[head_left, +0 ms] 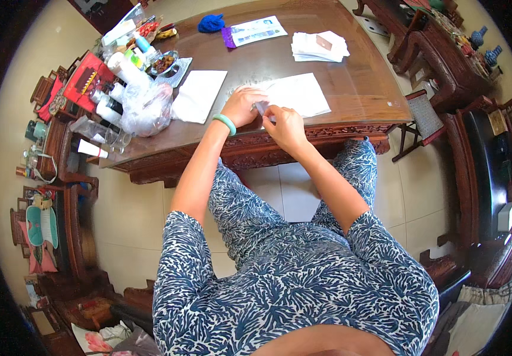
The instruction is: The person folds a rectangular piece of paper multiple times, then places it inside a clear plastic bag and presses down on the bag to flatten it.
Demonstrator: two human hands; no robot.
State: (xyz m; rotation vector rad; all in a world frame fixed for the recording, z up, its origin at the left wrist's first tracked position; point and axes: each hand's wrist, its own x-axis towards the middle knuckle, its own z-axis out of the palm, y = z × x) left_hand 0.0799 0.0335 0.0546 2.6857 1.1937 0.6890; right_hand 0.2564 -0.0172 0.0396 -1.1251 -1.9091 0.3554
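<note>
My left hand (244, 107), with a pale green bangle (225, 123) at its wrist, is over the near edge of a dark wooden table. Its fingers are closed around a small greyish piece (261, 108), too small to name. Close beside it, my right hand (285, 126) has thumb and fingers pinched together at that piece's near end. Under and beyond both hands lies a white paper sheet (306, 95), partly covered by them. Another white sheet (201, 95) rests left of my left hand.
A stack of white papers (320, 47) lies farther back on the right. Beyond are a white and purple packet (256, 31) and blue yarn (211, 24). Bottles, a clear plastic bag (147, 110) and a white tube (92, 148) crowd the left side. A stool (425, 117) stands right.
</note>
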